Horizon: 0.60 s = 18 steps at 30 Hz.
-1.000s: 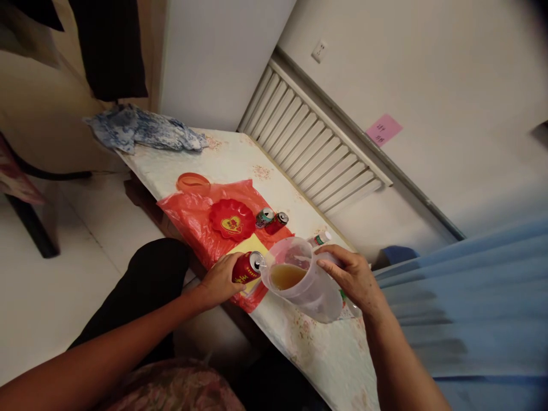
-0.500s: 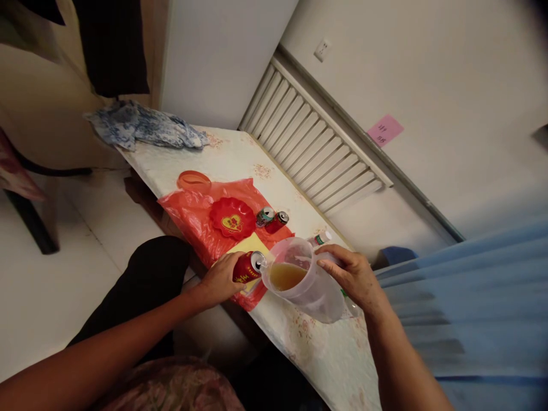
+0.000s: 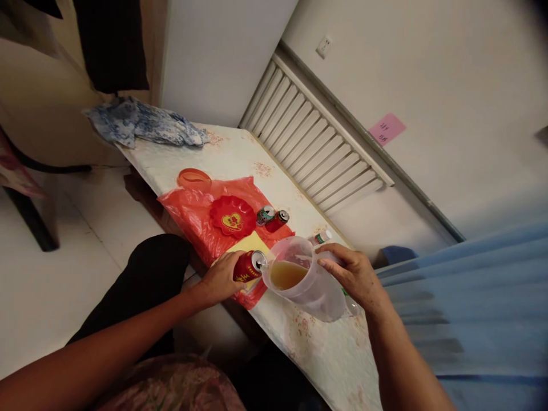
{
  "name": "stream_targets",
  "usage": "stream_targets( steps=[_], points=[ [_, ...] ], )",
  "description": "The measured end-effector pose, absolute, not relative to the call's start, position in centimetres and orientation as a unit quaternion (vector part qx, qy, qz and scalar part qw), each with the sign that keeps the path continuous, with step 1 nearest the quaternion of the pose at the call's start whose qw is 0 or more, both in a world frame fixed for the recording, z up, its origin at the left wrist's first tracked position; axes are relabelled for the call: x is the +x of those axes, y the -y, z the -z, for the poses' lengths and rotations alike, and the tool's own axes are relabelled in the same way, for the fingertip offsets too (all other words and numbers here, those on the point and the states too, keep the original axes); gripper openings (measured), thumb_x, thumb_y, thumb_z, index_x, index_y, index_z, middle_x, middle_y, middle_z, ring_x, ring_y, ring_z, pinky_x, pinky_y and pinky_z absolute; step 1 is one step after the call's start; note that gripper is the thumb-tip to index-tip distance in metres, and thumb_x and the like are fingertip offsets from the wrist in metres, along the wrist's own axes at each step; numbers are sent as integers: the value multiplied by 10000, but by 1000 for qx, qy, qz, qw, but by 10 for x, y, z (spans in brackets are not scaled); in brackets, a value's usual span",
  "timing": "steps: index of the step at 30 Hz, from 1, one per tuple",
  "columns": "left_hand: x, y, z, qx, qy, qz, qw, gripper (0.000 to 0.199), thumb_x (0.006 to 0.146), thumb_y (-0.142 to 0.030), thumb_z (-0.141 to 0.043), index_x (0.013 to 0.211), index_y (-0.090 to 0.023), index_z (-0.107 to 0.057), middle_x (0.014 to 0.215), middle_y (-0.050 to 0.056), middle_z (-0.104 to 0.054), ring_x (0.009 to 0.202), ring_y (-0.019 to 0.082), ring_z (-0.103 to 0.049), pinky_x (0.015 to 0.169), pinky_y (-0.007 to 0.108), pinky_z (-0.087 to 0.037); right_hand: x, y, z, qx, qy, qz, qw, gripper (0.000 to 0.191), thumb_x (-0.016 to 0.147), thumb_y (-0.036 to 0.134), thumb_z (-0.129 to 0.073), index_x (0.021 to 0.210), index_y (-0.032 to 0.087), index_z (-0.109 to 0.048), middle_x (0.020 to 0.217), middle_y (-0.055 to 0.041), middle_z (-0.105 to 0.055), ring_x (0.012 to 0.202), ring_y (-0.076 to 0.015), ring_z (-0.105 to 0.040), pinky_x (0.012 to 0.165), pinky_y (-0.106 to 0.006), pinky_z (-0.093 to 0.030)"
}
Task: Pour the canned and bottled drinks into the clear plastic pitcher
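Observation:
My left hand (image 3: 220, 278) is wrapped round a red drink can (image 3: 247, 267) with an open top. Right at the can's mouth is the spout of a translucent plastic pitcher (image 3: 323, 294), tilted towards the can. Brownish liquid (image 3: 289, 276) lies inside the pitcher near its rim; whether any runs into the can, I cannot tell. My right hand (image 3: 349, 274) grips the pitcher on its right side, and the handle is mostly hidden by the fingers. Beyond the can are a red scalloped dish (image 3: 232, 217) and a yellow sheet (image 3: 257, 244).
A teal can (image 3: 265, 215) and another red can (image 3: 278, 221) stand beside the dish on a red plastic bag (image 3: 188, 214). Farther back are an orange lid (image 3: 194, 179) and a blue-patterned cloth (image 3: 145, 125). A clear bottle (image 3: 322, 237) lies behind the pitcher; a radiator (image 3: 317, 140) lines the wall.
Both hands keep their hold, the pitcher's spout still at the can's mouth. Only a very slight shift of the view shows.

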State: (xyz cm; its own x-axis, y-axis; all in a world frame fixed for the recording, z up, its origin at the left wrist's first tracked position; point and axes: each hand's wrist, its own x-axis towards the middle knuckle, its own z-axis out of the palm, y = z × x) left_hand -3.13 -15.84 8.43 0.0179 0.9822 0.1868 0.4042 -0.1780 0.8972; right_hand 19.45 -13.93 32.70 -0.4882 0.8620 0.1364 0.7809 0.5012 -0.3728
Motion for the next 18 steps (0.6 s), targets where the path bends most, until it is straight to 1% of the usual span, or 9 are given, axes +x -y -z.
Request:
stream_targets(
  steps=[7,18],
  points=[
    [-32,159,-87,637,-550,-420,339,666,658,-236,-738,1282,-166,-516,1306,142,-614,1255,324,-550,1105,478,-408,196,138,-326,-482,853,-129,151,253,854,422,-641,927,197,-730,856,-36,-746,708,-175,-667,638,-248,-482],
    [-32,160,-86,629,-548,-428,347,676,629,-210,-745,1267,-163,-528,1290,145,-622,1251,329,-550,1111,483,-396,195,139,-328,-484,854,-126,145,249,860,426,-637,924,201,-723,821,-22,-733,681,-163,-652,615,-239,-477]
  ],
)
